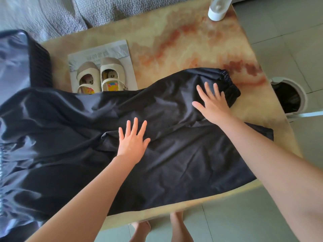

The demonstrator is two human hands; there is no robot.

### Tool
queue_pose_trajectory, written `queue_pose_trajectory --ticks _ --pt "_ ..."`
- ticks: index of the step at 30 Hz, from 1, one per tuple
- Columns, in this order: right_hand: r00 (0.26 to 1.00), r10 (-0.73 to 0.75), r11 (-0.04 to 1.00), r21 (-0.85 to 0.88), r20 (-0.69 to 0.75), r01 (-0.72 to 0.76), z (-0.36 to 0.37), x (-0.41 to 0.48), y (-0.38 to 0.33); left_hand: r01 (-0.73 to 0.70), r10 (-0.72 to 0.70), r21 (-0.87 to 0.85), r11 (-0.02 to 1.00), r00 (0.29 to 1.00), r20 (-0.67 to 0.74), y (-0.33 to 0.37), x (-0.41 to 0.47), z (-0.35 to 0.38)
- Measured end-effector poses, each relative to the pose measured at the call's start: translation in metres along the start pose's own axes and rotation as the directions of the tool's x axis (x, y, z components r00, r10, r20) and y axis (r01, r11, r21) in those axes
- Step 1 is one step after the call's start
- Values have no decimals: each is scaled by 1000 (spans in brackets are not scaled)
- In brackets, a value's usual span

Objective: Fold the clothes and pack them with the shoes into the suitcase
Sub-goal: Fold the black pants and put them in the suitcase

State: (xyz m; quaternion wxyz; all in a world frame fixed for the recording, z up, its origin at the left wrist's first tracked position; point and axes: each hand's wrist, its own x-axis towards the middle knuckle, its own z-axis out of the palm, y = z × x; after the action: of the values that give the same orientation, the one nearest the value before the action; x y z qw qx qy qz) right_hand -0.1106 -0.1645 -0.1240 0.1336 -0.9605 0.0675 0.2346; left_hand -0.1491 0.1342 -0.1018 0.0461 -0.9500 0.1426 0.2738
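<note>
Black trousers (174, 163) lie spread across the marbled table (183, 46), their elastic waistband at the far right. My left hand (133, 140) presses flat on the cloth near its middle, fingers spread. My right hand (212, 103) lies flat on the cloth just short of the waistband. A pair of cream children's shoes (99, 75) stands on a sheet of paper behind the trousers, their heels partly covered by cloth. The open suitcase (15, 67) with dark lining sits at the left; the trousers' left end drapes over it.
A white bottle (218, 9) stands at the table's far right corner. A round white bin (300, 96) with a black liner is on the tiled floor to the right. A grey sofa (52, 13) runs behind the table. My bare feet show below the near edge.
</note>
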Motion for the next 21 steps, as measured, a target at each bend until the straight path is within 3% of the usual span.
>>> queue_pose_trajectory --ticks 4,9,11,12,14,15,17,19,21 --pt "975 145 989 -46 166 -139 8 11 24 7 0 -51 999 991 137 7 18 5" --pt "957 272 962 -50 98 -268 1 16 54 -33 46 -78 996 986 162 20 39 -3" --pt "977 191 981 -15 -99 -194 -1 14 52 -56 61 -89 994 996 58 21 44 -10" --pt "958 135 991 33 -253 -131 -2 13 48 -88 79 -124 988 994 -70 19 44 -15" --pt "860 103 991 130 -500 -43 -11 16 35 -186 107 -177 967 920 -377 9 46 -25" --pt "843 99 988 150 -529 -22 -17 20 29 -202 99 -166 965 870 -483 1 49 -30" --pt "882 67 987 160 -467 10 -33 34 15 -139 65 -127 982 883 -466 -17 55 -43" --pt "961 4 979 196 -278 52 -46 47 -2 -64 43 -53 997 943 -331 -34 65 -52" --pt "988 -99 991 75 -116 108 -48 57 -21 -51 63 82 995 985 -159 -44 73 -57"
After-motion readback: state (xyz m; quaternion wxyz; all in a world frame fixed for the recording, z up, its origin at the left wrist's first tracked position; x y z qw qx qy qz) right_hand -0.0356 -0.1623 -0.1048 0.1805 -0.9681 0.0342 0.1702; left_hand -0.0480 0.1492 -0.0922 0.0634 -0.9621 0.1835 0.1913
